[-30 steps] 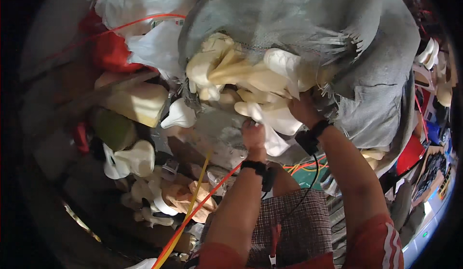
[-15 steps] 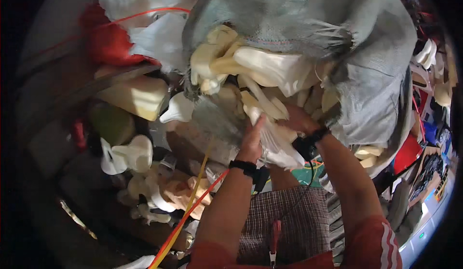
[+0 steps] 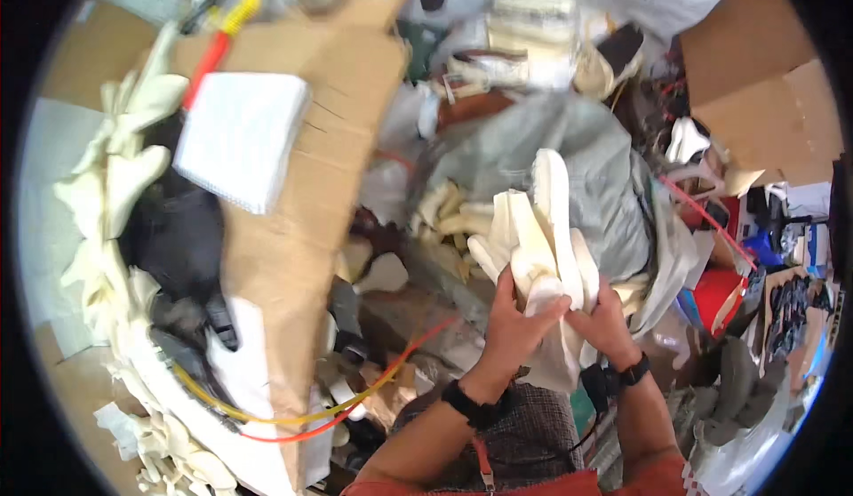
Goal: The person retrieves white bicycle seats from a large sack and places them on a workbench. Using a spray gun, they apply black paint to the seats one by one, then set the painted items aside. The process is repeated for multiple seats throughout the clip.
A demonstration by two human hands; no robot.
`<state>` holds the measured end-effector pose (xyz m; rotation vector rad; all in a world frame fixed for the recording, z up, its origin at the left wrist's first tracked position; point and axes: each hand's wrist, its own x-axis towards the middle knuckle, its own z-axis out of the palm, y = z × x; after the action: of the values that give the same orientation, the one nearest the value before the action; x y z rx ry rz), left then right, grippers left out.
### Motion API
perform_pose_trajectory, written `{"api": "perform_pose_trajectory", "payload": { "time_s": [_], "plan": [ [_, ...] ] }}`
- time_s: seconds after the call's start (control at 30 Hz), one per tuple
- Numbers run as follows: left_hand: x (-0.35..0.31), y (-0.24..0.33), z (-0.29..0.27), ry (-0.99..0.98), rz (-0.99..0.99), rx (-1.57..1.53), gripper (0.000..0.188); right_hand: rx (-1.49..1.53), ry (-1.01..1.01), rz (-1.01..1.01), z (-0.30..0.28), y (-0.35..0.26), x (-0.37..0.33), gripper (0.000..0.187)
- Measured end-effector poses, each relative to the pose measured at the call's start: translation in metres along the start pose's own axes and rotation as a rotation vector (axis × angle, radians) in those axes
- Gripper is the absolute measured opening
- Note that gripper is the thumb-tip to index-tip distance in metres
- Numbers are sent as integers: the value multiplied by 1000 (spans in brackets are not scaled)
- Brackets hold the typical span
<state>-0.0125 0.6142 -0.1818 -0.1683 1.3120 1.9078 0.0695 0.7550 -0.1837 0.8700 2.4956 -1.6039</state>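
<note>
My left hand (image 3: 513,324) and my right hand (image 3: 604,321) both grip a bunch of cream-coloured foam insoles (image 3: 542,238), held upright in front of me. The insoles stand side by side, their tips pointing up. Right behind them lies an open grey woven sack (image 3: 569,140) with more cream insoles (image 3: 444,212) showing at its mouth. A black band sits on each wrist.
A large brown cardboard sheet (image 3: 302,185) lies to the left, with a white pad (image 3: 240,140) on it. A row of cream insoles (image 3: 107,220) runs along the left edge. Yellow and red cords (image 3: 355,398) trail below. Cardboard boxes (image 3: 755,87) and clutter stand at the right.
Both hands have drawn a bunch of insoles up out of the sack. The view has swung, so the cardboard sheet and white pad on the left now show.
</note>
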Motion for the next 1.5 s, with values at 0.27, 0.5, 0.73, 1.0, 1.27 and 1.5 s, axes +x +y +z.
{"api": "perform_pose_trajectory", "payload": {
  "time_s": [0.27, 0.5, 0.73, 1.0, 1.27, 1.5],
  "plan": [
    [-188, 277, -28, 91, 747, 329, 75, 146, -71, -748, 33, -305, -30, 60],
    [-313, 423, -155, 597, 936, 369, 56, 823, -1058, -692, 209, -513, -34, 53],
    [-314, 376, -281, 864, 673, 254, 66, 450, -1087, -520, 338, -496, -43, 65],
    [-276, 299, -393, 1007, 479, -206, 54, 111, -646, -727, 376, -408, -33, 46],
    [-297, 291, -428, 778, 394, -287, 37, -104, -660, -900, 356, -418, -34, 37],
    [-342, 279, -431, 722, 674, -611, 30, 757, -583, -339, 287, -439, 4, 39]
  ]
}}
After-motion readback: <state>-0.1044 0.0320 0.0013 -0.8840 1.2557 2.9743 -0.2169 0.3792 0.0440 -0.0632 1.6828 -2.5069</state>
